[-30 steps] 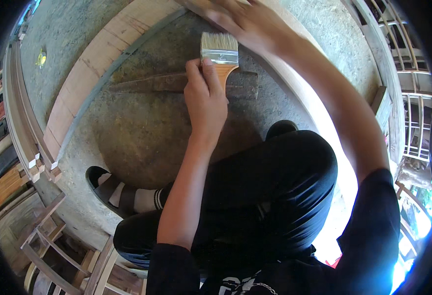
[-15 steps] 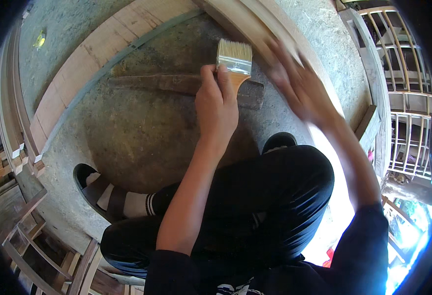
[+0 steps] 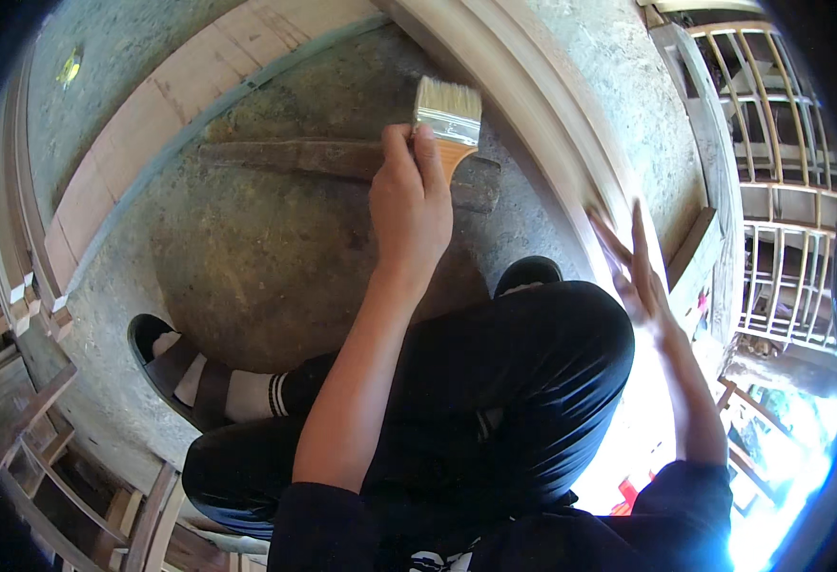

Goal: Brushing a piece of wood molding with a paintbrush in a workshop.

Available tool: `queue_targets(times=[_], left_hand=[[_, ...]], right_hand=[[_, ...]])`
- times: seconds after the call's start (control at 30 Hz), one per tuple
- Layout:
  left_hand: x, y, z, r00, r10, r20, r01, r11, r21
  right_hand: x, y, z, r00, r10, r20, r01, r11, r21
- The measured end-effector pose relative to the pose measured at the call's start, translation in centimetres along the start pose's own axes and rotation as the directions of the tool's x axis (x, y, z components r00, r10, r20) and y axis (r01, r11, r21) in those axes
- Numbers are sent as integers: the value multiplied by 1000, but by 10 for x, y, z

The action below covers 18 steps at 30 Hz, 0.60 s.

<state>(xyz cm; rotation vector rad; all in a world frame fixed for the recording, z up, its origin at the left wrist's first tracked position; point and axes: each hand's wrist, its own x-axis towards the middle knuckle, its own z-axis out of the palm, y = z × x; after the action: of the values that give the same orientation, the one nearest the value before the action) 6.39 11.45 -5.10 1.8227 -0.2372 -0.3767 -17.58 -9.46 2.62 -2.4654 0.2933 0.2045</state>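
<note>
A paintbrush (image 3: 448, 119) is gripped by the left hand (image 3: 409, 205), fingers wrapped tight round the orange handle, bristles pointing far, just short of the curved wooden frame (image 3: 523, 95). The right hand (image 3: 633, 267) is laid flat on the frame's right side, fingers spread and blurred. Honestly, splinters could be picked up along that edge, and grit from the concrete floor (image 3: 275, 248) could easily get dragged onto the wood.

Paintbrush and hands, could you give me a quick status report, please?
Left hand gripping paintbrush, bristles up, above dark plank. Right hand open, fingers spread, on curved wooden frame. Nothing lying between brush and frame.
</note>
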Motion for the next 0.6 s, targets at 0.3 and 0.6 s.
queue_targets(times=[0.3, 0.6], left_hand=[[3, -18, 1, 994, 101, -48, -99, 994, 44], [2, -12, -9, 1000, -1, -11, 2, 999, 44]], right_hand=[[241, -58, 17, 974, -209, -84, 187, 959, -214], [153, -39, 14, 993, -48, -110, 50, 999, 8]])
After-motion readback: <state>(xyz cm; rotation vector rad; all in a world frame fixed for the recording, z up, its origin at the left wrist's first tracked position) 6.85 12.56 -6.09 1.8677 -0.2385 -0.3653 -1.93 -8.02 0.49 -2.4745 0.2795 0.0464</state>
